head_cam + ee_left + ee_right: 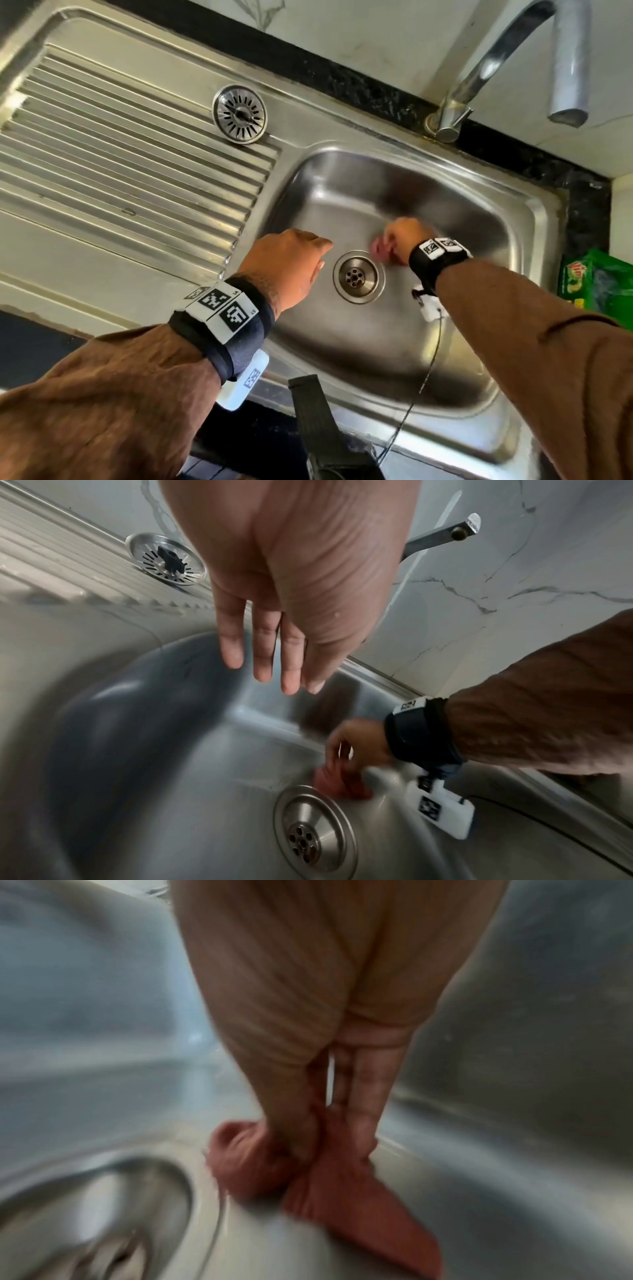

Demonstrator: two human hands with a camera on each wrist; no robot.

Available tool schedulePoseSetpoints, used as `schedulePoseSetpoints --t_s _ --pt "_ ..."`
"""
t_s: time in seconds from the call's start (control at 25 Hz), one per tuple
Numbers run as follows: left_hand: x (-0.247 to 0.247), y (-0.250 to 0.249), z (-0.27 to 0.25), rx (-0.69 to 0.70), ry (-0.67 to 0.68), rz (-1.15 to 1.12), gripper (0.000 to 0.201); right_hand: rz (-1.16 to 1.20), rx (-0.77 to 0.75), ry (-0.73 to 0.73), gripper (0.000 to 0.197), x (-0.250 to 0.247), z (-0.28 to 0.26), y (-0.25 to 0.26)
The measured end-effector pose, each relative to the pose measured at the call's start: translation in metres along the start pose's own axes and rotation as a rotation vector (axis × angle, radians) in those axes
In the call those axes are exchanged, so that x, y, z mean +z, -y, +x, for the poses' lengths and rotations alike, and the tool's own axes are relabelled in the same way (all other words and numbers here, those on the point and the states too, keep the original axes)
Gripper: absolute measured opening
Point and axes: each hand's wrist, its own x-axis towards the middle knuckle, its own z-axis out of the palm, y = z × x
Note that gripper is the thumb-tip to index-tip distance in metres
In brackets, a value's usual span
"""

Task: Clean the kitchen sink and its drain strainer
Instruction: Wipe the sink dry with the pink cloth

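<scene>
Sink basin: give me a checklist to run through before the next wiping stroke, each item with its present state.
1. Red cloth gripped by right hand: ok, fingers pinch it.
2. Cloth touching the basin floor: ok, it lies against the steel beside the drain opening.
3. Left hand out of the cloth's way: ok, it hovers with straight fingers and holds nothing.
4. Drain strainer out of the drain: ok, it sits on the drainboard.
5. Faucet off: ok, no water shows at the spout.
6. Basin free of grime: cannot tell, the views are blurred.
</scene>
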Motion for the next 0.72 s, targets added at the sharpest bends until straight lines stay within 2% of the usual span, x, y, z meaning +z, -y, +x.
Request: schedulePoseSetpoints --t_s 0.04,0.08,0.12,0.16,0.2,0.32,0.36,0.4,0.44,0.48,0.52,0.56,0.64,0.68,0.72 --pt "0.002 -0.001 0.000 -0.012 0.003 -0.011 0.037 0.130 0.094 -0.178 0.012 -0.001 0.009 0.003" --pt "0.005 -0.002 0.001 -0.026 -0.001 -0.023 0.036 0.251 0.118 -0.308 0.013 -0.002 0.014 0.021" --pt "0.007 -0.003 0.001 -0.043 -0.017 -0.044 0.035 0.347 0.085 -0.349 0.013 -0.004 0.012 0.047" --pt "0.008 -0.002 0.003 -0.064 -0.040 -0.074 0.035 0.372 0.008 -0.314 0.013 0.005 0.012 0.074" --pt "0.009 -0.001 0.003 -0.086 -0.065 -0.111 0.034 0.356 -0.117 -0.221 0.014 0.014 0.004 0.100" --pt "0.011 0.012 0.002 -0.136 -0.035 -0.166 0.034 0.139 -0.646 0.222 0.019 0.054 -0.050 0.146" --pt "0.013 0.018 0.001 -0.144 -0.001 -0.160 0.035 0.085 -0.755 0.329 0.021 0.061 -0.065 0.143" --pt "0.014 0.025 -0.002 -0.146 0.024 -0.148 0.036 0.042 -0.774 0.406 0.022 0.063 -0.069 0.132" --pt "0.016 0.031 -0.005 -0.144 0.028 -0.144 0.036 -0.023 -0.713 0.475 0.022 0.056 -0.067 0.116" --pt "0.018 0.037 -0.007 -0.137 0.010 -0.153 0.036 -0.066 -0.589 0.499 0.022 0.047 -0.053 0.097" --pt "0.019 0.041 -0.009 -0.127 -0.025 -0.181 0.035 -0.066 -0.438 0.441 0.020 0.034 -0.039 0.077" --pt "0.022 0.045 -0.010 -0.118 -0.059 -0.218 0.034 -0.009 -0.275 0.277 0.016 0.023 -0.026 0.054" --pt "0.025 0.050 -0.009 -0.115 -0.110 -0.307 0.028 0.257 0.120 -0.155 0.012 0.005 -0.007 0.016" --pt "0.025 0.051 -0.009 -0.118 -0.130 -0.361 0.025 0.392 0.282 -0.328 0.012 0.001 -0.004 0.008" --pt "0.026 0.053 -0.009 -0.120 -0.147 -0.419 0.021 0.496 0.414 -0.439 0.015 0.002 0.000 0.007"
